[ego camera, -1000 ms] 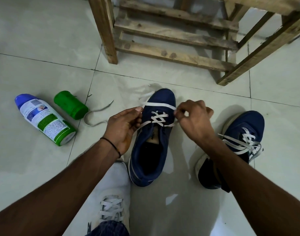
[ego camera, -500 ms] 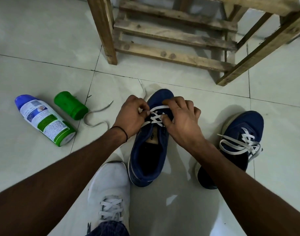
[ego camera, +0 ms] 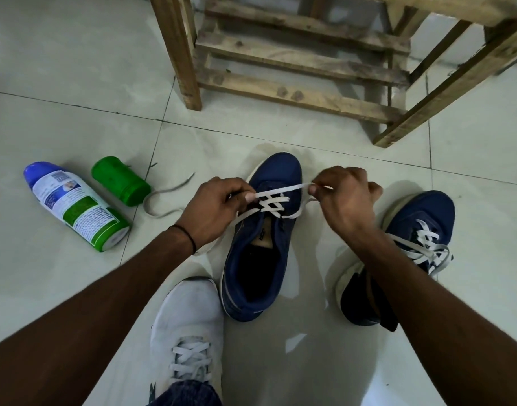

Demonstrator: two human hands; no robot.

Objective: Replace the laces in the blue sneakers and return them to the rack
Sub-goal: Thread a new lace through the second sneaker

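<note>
1. The left hand (ego camera: 219,206) pinches one run of the white lace (ego camera: 280,190) between thumb and forefinger. The right hand (ego camera: 343,200) pinches the other run, fingers curled in.
2. Half a second ago both hands were bunched together over the eyelets. They have now drawn apart to either side, and the lace is stretched taut across the front of the shoe. I read that as a fresh crossing just threaded and being pulled snug.
3. The blue sneaker (ego camera: 280,171) being worked on lies on the floor (ego camera: 75,83) between the forearms, toe towards the rack (ego camera: 295,68). Only the lower rows of eyelets near the toe are crossed. The tongue and upper eyelets are bare, so this lacing looks well short of done.
4. The second blue sneaker (ego camera: 421,209) sits just right of the right wrist, already carrying white lacing with loose ends. Neither shoe is on the rack yet.
5. Further left, a loose grey lace (ego camera: 166,197) curls on the floor beside a green cap (ego camera: 121,181) and a spray can (ego camera: 75,206) lying on its side.
6. The person's own white shoe (ego camera: 190,312) rests near the sneaker's heel.
</note>
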